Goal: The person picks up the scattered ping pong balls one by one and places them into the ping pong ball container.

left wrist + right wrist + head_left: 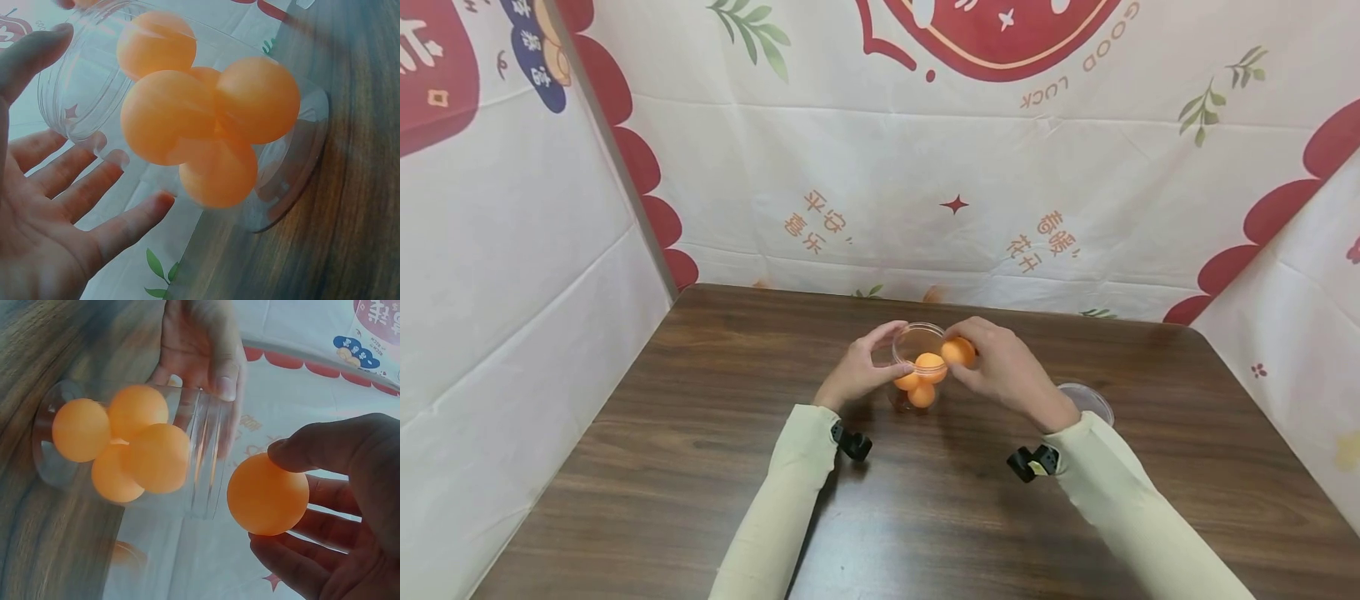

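A clear plastic jar (pixel 203 497) stands on the table with several orange ping-pong balls (pixel 165 119) piled inside. My left hand (pixel 863 368) holds the jar near its mouth, thumb on one side and fingers on the other. Beside the rim, on the right, my right hand (pixel 1003 367) pinches another orange ping-pong ball (pixel 267 494) between thumb and fingers. That ball is outside the jar, close to the opening. A round clear lid (pixel 1088 403) lies on the table beyond the right wrist, partly covered by the forearm.
The dark wood-grain table (pixel 700 467) carries the jar and lid. A white printed cloth (pixel 880 167) hangs behind its far edge and along both sides. Black wrist cameras (pixel 852 442) sit on both sleeves.
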The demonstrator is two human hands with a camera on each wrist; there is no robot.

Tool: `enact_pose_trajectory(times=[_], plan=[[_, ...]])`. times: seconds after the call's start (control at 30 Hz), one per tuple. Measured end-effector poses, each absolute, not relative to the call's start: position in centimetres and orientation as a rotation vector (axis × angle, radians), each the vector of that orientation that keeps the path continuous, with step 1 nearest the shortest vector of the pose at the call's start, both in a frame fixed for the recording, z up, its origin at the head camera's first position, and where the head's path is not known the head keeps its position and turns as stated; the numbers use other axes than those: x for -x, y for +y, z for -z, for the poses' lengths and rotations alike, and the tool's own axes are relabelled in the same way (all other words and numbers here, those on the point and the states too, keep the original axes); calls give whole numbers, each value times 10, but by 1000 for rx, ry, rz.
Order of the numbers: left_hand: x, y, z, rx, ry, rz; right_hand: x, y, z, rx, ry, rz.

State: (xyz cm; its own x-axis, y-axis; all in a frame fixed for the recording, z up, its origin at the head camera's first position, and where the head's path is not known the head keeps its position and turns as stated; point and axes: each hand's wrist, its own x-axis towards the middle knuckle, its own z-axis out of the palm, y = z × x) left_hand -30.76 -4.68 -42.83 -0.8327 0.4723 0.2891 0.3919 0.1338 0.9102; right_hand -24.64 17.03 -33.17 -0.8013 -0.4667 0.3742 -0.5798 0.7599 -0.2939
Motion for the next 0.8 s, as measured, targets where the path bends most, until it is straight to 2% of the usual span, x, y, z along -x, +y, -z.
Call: enact_pose_trajectory(times=[0.8], plan=[[308, -48, 427, -882, 2316, -1792, 269, 145, 342, -801, -2723, -605]])
